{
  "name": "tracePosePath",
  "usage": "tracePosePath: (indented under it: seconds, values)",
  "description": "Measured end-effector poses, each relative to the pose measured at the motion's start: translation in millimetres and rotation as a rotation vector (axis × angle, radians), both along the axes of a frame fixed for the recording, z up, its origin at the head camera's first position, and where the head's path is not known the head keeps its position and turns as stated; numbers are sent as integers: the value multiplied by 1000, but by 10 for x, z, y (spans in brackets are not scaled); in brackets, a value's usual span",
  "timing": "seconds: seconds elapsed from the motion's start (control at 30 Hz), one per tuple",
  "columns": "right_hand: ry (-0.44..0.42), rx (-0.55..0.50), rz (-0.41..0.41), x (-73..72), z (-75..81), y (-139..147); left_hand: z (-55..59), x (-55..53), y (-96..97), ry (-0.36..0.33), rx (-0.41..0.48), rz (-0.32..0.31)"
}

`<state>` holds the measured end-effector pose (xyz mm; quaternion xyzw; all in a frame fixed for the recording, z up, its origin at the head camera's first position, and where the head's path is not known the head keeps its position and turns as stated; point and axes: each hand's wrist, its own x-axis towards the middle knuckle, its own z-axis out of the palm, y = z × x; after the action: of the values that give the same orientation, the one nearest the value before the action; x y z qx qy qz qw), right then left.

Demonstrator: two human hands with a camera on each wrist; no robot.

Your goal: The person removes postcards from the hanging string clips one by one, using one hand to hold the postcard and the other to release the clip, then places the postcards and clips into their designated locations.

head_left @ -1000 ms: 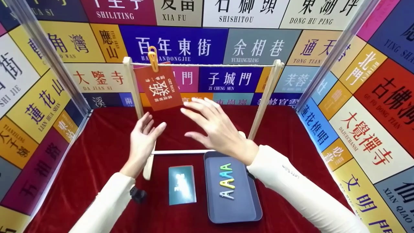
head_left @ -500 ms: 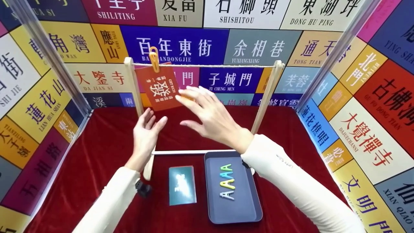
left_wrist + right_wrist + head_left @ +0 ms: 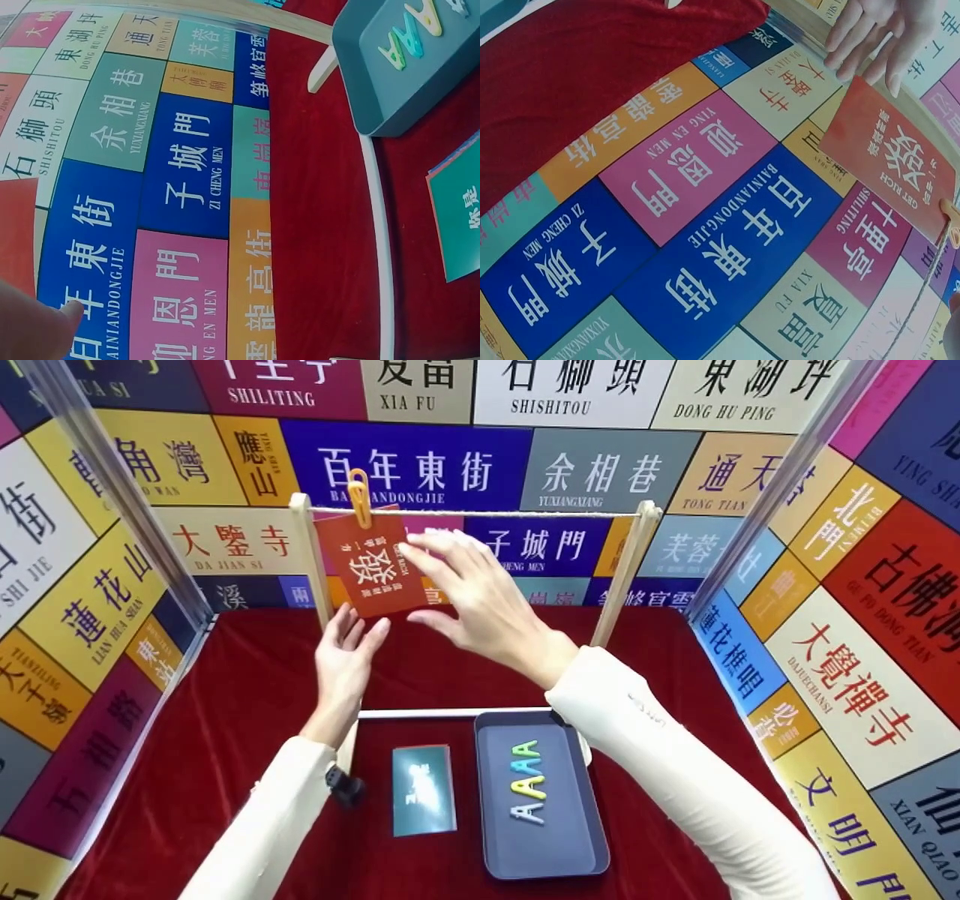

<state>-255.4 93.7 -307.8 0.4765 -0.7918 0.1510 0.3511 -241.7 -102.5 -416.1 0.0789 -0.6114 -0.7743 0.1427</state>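
A red card (image 3: 379,577) with gold-white characters hangs tilted from a string (image 3: 510,513), gripped at its top by an orange clothes peg (image 3: 361,502). My left hand (image 3: 341,667) is just below the card's lower left corner, thumb and fingers apart. To the card's right, my right hand (image 3: 487,592) is raised with fingers spread and loosely bent, its fingertips overlapping the card's right edge in the head view. In the right wrist view, the left hand's fingertips (image 3: 894,81) are right at the card's edge. Neither hand holds anything.
The string runs between two wooden posts (image 3: 624,562) with a white bar (image 3: 420,712) low down. On the red cloth (image 3: 217,780) lie a green card stack (image 3: 424,810) and a grey tray (image 3: 544,847) holding several coloured clothes pegs (image 3: 529,787). Sign-covered walls (image 3: 592,457) surround it.
My right hand has moved left and upward towards the card's right edge. The left hand has risen slightly towards its lower corner. The card still hangs from the orange peg.
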Motion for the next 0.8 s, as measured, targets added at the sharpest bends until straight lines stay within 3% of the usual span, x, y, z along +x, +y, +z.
tracePosePath:
  seconds: [0.37, 0.8]
  values:
    - [0, -2, -32, -107, 153, -130, 29, -56, 8, -16, 36, 24]
    - [-77, 12, -119, -233, 327, -338, 38, -106, 25, -37, 69, 38]
